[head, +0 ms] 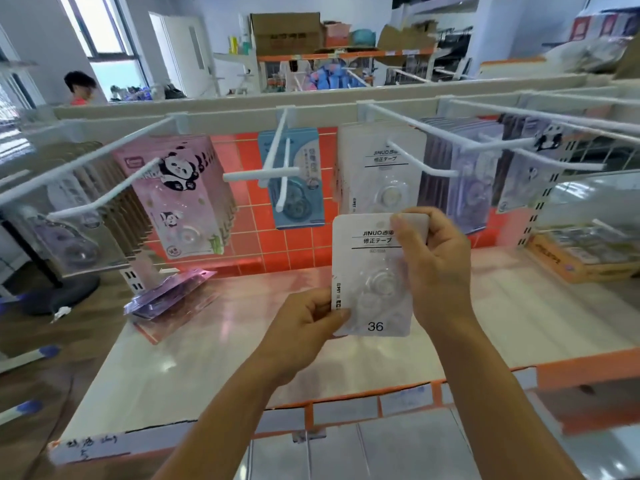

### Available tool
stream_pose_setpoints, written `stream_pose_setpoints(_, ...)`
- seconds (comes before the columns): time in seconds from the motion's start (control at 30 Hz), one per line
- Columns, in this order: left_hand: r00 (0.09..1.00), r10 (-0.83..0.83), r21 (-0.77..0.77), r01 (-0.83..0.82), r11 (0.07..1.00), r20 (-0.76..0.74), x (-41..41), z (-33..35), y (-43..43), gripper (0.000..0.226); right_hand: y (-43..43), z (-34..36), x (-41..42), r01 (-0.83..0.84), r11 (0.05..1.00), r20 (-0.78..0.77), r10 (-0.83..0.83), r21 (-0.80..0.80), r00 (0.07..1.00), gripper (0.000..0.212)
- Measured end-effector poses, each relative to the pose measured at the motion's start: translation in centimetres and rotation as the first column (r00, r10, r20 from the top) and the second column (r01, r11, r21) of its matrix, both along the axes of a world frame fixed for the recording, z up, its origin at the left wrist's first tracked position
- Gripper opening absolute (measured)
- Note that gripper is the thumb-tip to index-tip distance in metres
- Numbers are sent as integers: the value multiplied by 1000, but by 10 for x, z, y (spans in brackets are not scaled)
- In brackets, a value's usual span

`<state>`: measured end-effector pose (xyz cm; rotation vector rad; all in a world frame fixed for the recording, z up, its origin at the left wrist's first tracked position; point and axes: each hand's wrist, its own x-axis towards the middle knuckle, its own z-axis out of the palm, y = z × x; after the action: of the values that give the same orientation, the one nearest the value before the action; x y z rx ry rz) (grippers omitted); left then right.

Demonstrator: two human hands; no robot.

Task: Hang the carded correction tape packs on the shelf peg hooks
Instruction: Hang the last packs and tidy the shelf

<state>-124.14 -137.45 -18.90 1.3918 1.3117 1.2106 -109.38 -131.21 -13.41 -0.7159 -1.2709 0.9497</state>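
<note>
A white carded correction tape pack (367,271), printed JINUO and 36, is upright in front of the shelf. My left hand (304,327) pinches its lower left edge. My right hand (433,261) grips its upper right corner, with the thumb across the card's top. Just behind and above it, a matching white pack (381,174) hangs on a white peg hook (419,160). To the left, a blue pack (294,202) hangs on another peg hook (282,174), and further left a row of pink panda packs (180,202) fills a third.
Purple packs (464,188) hang on pegs at the right, and clear ones at the far left. Loose purple packs (166,299) lie on the glossy shelf (207,358) at the left. A yellow box (581,258) stands at the right. A person (81,88) stands beyond the shelf, far left.
</note>
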Motion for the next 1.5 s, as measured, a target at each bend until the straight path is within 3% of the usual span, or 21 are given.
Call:
stream_pose_setpoints(0.2, 999, -10, 134, 16, 991, -45, 29, 15, 5, 34, -2, 21, 28, 6, 998, -69, -1, 66, 998, 9)
stream_pose_setpoints(0.3, 999, -2, 208, 12, 978, -44, 41, 17, 10, 18, -1, 28, 41, -2, 994, -87, 12, 112, 996, 12)
stream_pose_setpoints(0.4, 998, 9, 243, 6, 970, -57, 49, 17, 14, 28, 2, 34, 50, -2, 986, -75, 14, 169, 997, 8)
stream_pose_setpoints(0.6, 997, 48, 289, -26, 957, -67, 57, 21, 16, 21, 5, 40, 57, -7, 968, -19, 12, 251, 1000, 7)
stream_pose_setpoints(0.7, 996, 46, 299, -23, 954, -70, 59, 27, 14, 29, 4, 44, 57, -19, 958, -6, 22, 285, 1000, 7)
stream_pose_setpoints(1.03, 993, 117, 300, -104, 948, -24, 56, 30, 17, 24, 15, 49, 51, -50, 969, -24, 57, 242, 998, 7)
stream_pose_setpoints(1.5, 962, 272, 161, -262, 952, -42, 35, 27, 82, 19, 95, 22, 12, 79, 996, 186, -87, 50, 979, 14)
